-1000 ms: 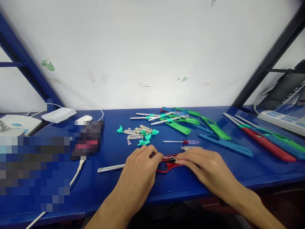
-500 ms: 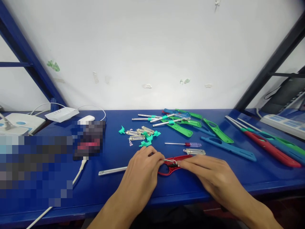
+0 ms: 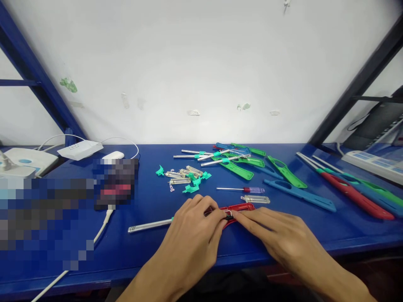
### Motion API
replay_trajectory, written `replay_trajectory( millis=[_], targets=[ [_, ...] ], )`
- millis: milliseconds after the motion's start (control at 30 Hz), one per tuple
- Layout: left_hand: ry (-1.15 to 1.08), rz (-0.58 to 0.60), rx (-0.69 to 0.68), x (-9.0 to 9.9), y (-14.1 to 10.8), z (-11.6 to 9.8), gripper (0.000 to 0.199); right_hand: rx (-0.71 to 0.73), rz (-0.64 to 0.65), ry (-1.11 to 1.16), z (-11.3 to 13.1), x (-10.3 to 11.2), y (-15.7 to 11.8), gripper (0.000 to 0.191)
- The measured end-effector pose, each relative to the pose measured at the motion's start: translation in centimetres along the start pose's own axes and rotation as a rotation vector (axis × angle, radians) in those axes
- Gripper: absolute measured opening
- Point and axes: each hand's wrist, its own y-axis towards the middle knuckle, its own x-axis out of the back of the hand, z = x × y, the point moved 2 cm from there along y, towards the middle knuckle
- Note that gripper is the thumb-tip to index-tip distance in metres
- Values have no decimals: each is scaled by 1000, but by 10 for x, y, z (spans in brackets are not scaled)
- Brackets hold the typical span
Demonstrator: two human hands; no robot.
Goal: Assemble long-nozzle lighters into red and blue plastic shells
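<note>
A red lighter handle half (image 3: 241,207) lies hollow side up near the table's front edge. Inside it sits a small black igniter piece (image 3: 228,217) with a thin white wire looping over it. My left hand (image 3: 195,235) is closed over the left part of the handle, its thumb and forefinger at the black piece. The fingertips of my right hand (image 3: 283,233) press together on the right end of that piece. A silver lighter tube (image 3: 149,225) sticks out to the left from under my left hand, which hides where it joins the handle.
Beyond my hands lie a screwdriver (image 3: 252,190), a clear fuel tank (image 3: 256,199), several more tanks (image 3: 181,181) and teal clips (image 3: 190,188). Green handle halves (image 3: 237,170) and a blue one (image 3: 302,196) lie behind. Assembled lighters (image 3: 355,191) lie right; a white cable (image 3: 102,230) runs left.
My left hand has shifted right along the handle, its fingertips moving from the wire to the black piece. My right fingertips stay at the piece's right end.
</note>
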Motion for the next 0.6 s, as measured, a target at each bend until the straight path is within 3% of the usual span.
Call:
replay_trajectory(
  millis=[233,600],
  targets=[
    [191,39,-122,-3,-2,-2,24,26,32,-48,10,10,7,42],
    [337,119,-181,-7,-5,-7,22,91,102,-271,23,12,3,76]
  ],
)
